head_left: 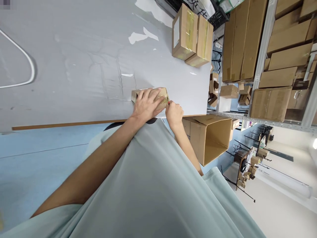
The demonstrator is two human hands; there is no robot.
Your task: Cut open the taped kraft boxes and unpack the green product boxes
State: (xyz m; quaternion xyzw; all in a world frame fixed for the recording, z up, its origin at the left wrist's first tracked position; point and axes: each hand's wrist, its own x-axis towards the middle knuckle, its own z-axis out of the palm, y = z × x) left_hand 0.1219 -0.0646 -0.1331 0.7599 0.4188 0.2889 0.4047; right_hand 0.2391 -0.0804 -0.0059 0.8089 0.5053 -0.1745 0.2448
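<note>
A small cardboard box with clear tape on its right end lies near the front edge of the grey table. My left hand lies across its top, fingers spread and curved over it, gripping it against the table. At the taped right end, my right hand is closed in a fist. A small red object shows at its fingers, touching or very near the box's end; the rest is hidden in the fist, so its kind cannot be told.
Two taped cardboard boxes stand at the table's far right. Scraps of white paper and a white cable lie on the grey table. An open carton stands below the right edge, beside shelves of boxes.
</note>
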